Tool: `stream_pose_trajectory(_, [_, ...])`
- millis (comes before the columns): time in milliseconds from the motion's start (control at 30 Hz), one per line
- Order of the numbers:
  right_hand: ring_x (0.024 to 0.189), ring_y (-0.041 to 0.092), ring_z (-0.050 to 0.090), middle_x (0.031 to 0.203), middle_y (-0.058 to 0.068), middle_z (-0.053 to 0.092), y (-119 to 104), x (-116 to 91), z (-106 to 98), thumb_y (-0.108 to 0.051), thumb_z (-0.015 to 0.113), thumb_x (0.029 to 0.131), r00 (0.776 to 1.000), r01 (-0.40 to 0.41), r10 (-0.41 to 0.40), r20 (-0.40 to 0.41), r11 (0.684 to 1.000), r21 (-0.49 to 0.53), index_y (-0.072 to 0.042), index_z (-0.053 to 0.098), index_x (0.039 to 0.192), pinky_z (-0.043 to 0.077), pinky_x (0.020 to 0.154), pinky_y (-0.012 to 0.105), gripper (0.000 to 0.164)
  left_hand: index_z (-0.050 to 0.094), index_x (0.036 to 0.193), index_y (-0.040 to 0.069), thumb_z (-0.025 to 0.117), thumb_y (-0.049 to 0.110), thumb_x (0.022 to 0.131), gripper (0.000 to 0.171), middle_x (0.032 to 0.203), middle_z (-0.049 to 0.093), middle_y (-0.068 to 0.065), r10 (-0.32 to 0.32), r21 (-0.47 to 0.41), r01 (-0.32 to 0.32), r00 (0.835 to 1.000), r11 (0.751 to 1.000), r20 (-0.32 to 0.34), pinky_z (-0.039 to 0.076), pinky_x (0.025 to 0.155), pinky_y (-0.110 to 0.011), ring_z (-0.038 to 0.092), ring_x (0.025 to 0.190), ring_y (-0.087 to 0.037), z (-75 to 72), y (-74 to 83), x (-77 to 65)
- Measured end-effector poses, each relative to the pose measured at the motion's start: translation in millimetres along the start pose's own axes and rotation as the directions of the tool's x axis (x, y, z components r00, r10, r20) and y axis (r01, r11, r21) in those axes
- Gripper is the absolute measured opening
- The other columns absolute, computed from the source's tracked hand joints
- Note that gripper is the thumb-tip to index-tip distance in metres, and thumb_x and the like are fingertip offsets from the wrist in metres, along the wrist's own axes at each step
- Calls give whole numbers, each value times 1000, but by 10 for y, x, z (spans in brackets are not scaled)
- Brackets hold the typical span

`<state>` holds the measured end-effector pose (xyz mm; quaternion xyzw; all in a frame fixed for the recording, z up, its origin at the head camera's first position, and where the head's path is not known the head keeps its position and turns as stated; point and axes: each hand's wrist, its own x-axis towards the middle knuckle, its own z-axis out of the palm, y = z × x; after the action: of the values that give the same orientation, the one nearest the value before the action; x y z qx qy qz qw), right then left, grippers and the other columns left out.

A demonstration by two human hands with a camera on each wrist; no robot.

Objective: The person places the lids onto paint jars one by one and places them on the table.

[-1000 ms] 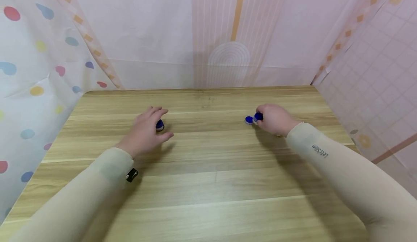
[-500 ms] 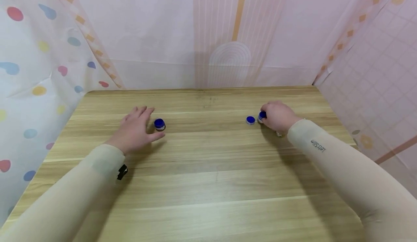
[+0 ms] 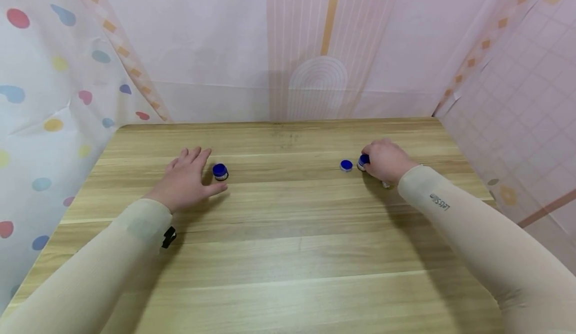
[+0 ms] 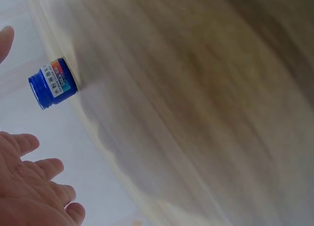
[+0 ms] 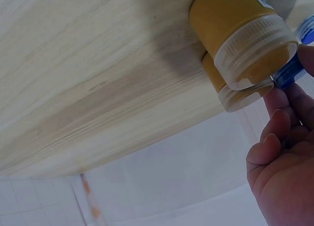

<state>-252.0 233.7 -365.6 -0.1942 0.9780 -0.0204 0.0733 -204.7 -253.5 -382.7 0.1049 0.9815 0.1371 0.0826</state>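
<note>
A blue paint jar point(image 3: 220, 172) with a printed label stands upright on the wooden table at the left. My left hand point(image 3: 182, 181) is beside it, fingers spread and thumb apart, not touching it. In the left wrist view the jar point(image 4: 53, 84) stands beyond the fingertips. At the right, my right hand point(image 3: 384, 161) grips a second blue jar point(image 3: 363, 162) between thumb and fingers, covering much of it. A small round blue lid point(image 3: 346, 165) lies just left of that jar. The right wrist view shows the held jar point(image 5: 288, 73) partly behind the fingers.
Two ochre paint jars with clear lids, a nearer jar point(image 5: 230, 20) and a farther jar point(image 5: 213, 74), stand close by the right hand. In the head view they are mostly hidden under it. Patterned curtains point(image 3: 216, 49) hang along the table's back and sides.
My left hand has drawn back leftward from its jar, which now shows fully. My right hand has moved its blue jar slightly right, away from the lid. Over the last half second little moved.
</note>
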Motion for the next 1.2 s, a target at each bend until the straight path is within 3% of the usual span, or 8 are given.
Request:
stream_pose_trajectory(200, [119,44,62,123,23,70,-3,-13,2,-17,70,97,1000,-6,6,-2,1000,-3,6,66,132,49,108,57,42,13,169,6,65,75,90,117,172,11,-32,-2,-7,3,1000,1000,14,5,125,-73,-1,156,-61,18,-2,1])
stream_pose_trajectory(400, [139,47,49,147,28,57,-42,-20,-49,-24,67,100,997,-52,51,52,998,31,5,54,147,36,120,59,57,13,168,5,65,75,90,117,172,11,-31,-6,-11,6,1000,1000,15,5,124,-73,-1,156,-61,18,-1,4])
stream_pose_trajectory(567, [146,43,46,150,23,58,-139,30,-88,-24,68,100,998,12,-13,60,1000,25,0,55,149,26,126,56,56,11,169,5,63,77,90,119,172,10,-32,-13,-9,13,1000,1000,25,3,124,-73,-1,156,-61,17,-1,6])
stream_pose_trajectory(767, [140,41,53,143,20,65,-245,122,-62,-20,72,98,993,104,-103,60,994,-13,-3,61,144,29,124,58,50,13,168,5,64,75,91,116,172,11,-31,-11,-9,12,1000,1000,28,4,125,-73,0,156,-61,31,23,-6])
stream_pose_trajectory(1000, [138,42,54,140,17,66,-262,210,-10,-16,73,97,991,114,-113,75,993,-10,-8,66,139,34,117,60,43,12,169,6,63,75,91,116,173,10,-30,-19,-18,20,999,1000,41,3,126,-72,-1,157,-60,56,30,-11])
stream_pose_trajectory(1200, [120,38,63,124,12,75,-293,230,25,-12,73,94,989,128,-128,72,992,-9,-16,76,122,36,108,55,28,13,168,5,64,72,93,113,173,12,-30,-16,-20,17,999,1000,41,4,126,-71,2,157,-59,74,49,-17])
